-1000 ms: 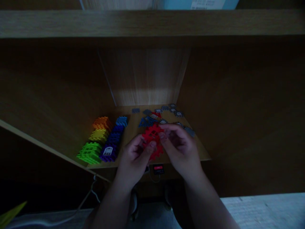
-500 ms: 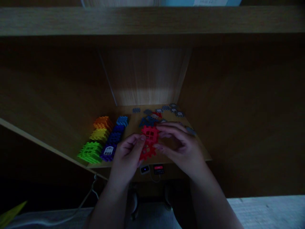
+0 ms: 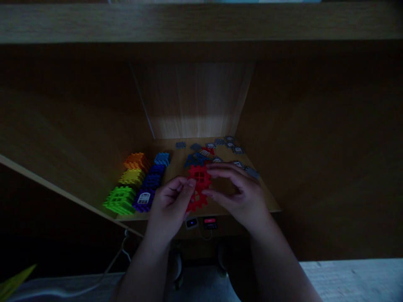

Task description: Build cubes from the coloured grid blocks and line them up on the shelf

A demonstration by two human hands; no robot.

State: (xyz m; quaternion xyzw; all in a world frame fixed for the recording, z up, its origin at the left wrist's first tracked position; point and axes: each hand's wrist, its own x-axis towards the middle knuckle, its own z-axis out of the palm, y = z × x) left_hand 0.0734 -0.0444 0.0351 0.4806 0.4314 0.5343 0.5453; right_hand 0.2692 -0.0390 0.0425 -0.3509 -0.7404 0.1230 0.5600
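Two red notched building tiles (image 3: 200,177), one with a window pattern, are held one above the other over the shelf. My left hand (image 3: 172,200) pinches their left side, thumb on top and fingers mostly hidden beneath. On their right side, my right hand (image 3: 237,184) is curved, fingertips at the upper tile's edge and thumb at the edge lower down. Behind them lie blue tiles (image 3: 197,158) and another red tile (image 3: 208,150). Left of my left hand stand stacks of purple tiles (image 3: 144,199), green tiles (image 3: 119,200), yellow tiles (image 3: 132,178) and orange tiles (image 3: 136,160).
Grey tiles (image 3: 229,144) are scattered over the back and right of the wooden shelf (image 3: 176,167). A light blue stack (image 3: 162,158) is at the back left. Wooden side walls enclose the space. Below the front edge sit two small devices (image 3: 210,222) with a cable.
The red tiles have shifted slightly up and to the right with my left hand. My right hand keeps nearly the same pose at their edge. The view has tilted slightly.
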